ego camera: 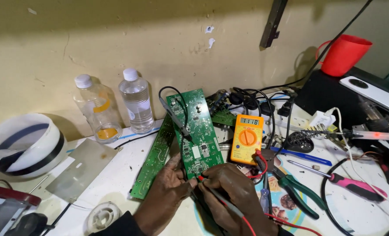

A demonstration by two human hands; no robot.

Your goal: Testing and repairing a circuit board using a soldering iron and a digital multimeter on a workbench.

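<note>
Head view: green board lies on the counter, its near end under both hands. Left hand pinches its edge; right hand pinches a red probe against it. Meter sits just right. Behind stand two bottles, one clear liquid, one amber dregs.

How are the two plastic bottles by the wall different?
The left bottle leans over and is nearly empty, with only a little orange liquid at its bottom. The right bottle stands upright and is filled almost to the top with clear liquid. The left one carries an orange band; the right one shows none. Both are clear plastic with white caps.
</note>
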